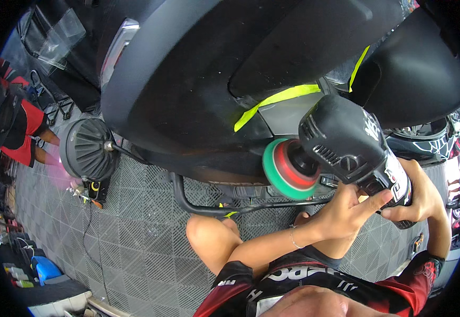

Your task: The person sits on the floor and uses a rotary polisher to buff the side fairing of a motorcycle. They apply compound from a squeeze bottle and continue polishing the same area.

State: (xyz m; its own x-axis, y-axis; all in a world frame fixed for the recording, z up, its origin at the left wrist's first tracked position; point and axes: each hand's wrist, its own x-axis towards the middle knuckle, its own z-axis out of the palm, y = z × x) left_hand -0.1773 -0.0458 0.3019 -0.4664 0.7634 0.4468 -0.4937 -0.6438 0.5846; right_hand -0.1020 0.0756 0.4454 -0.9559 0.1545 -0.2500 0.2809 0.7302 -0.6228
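Both of my hands are on a black handheld power polisher. My left hand grips it under the head, thumb near the controls. Around the rear of the body wraps my right hand. A green foam pad sits on the polisher's red backing plate and faces left. The pad is beside the lower edge of a matte black motorcycle or scooter body panel; whether they touch, I cannot tell. Yellow-green masking tape borders a grey panel behind the polisher head.
A black tubular bar runs low before my knees. At left stands a round ribbed black housing on an arm, with a cable on the grey tile floor. Another person in red-black clothing is beyond it. A blue object and bottles sit lower left.
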